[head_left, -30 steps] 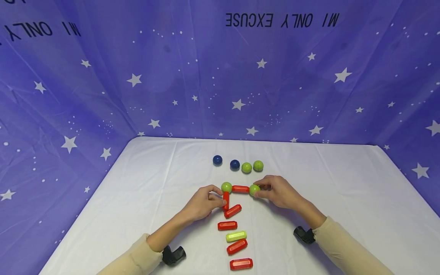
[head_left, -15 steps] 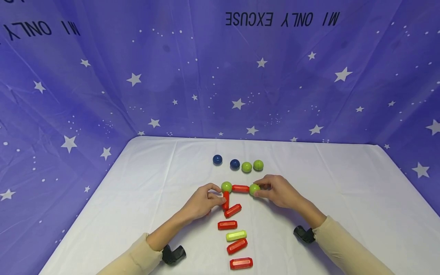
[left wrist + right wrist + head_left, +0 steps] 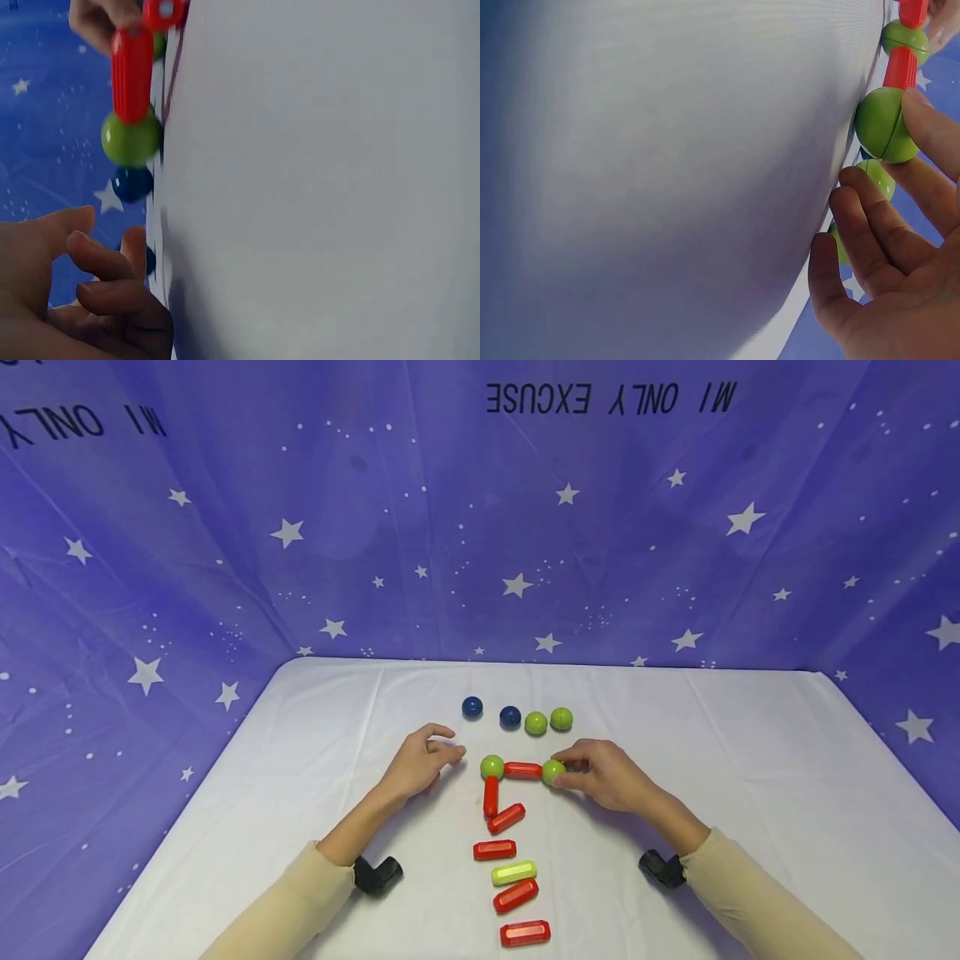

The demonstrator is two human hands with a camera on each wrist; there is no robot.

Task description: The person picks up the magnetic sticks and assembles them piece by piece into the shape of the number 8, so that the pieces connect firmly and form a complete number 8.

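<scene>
While the right hand (image 3: 611, 777) pinches the end green ball (image 3: 551, 771) on the bench (image 3: 690, 735), I log the left hand (image 3: 418, 764) relaxed, empty, near the corner green ball (image 3: 492, 767). A sideways tug could, I judge, part end green ball from red rod (image 3: 522, 770). Grasp partly hides that ball; joint firmness unclear.

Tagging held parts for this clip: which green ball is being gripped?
The green ball touching the right end of the farthest red rod; the right hand pinches it, while no hand touches the other three.
</scene>
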